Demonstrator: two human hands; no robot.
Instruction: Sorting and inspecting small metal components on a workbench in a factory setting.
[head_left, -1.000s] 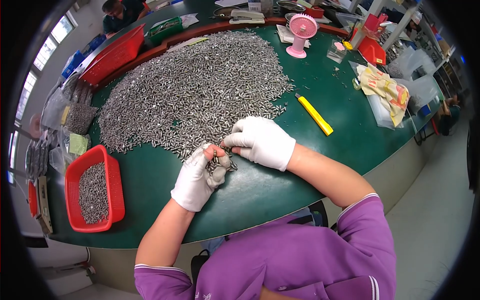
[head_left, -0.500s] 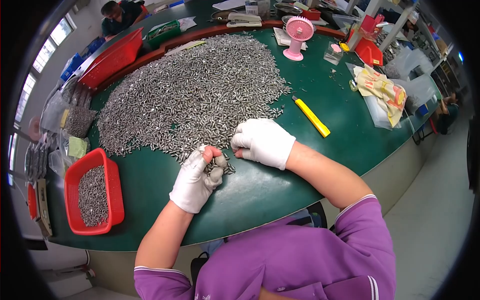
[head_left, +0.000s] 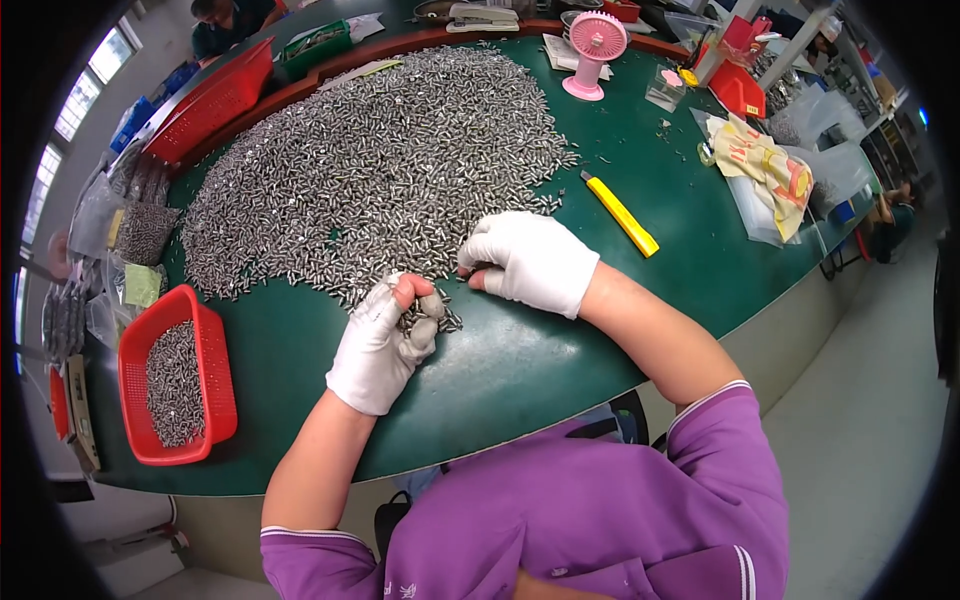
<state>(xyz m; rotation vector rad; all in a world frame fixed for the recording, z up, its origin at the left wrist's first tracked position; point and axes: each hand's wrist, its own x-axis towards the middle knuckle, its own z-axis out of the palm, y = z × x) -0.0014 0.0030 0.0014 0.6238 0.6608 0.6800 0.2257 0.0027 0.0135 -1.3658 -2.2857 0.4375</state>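
A broad heap of small silvery metal pins (head_left: 370,150) covers much of the green table (head_left: 290,400). My left hand (head_left: 375,350), in a white glove with some fingertips bare, is curled at the near edge of the heap. A few metal pins (head_left: 408,320) show between its thumb and fingers. Just right of it, my right hand (head_left: 530,262), gloved the same way, rests low by the heap's edge. Its fingers are bent and drawn together, and whatever they hold is hidden beneath them. A few loose pins lie between the hands.
On the left stands a red basket (head_left: 222,400) partly filled with pins. A yellow utility knife (head_left: 622,217) lies right of the heap. Behind it are a pink fan (head_left: 597,45) and a small clear box (head_left: 664,90). A printed cloth bag (head_left: 765,170) lies far right. Another person sits far left.
The view has shifted slightly, so the table sits a little higher and further left. My right hand is slightly further from my left. Both hands keep nearly the same grip.
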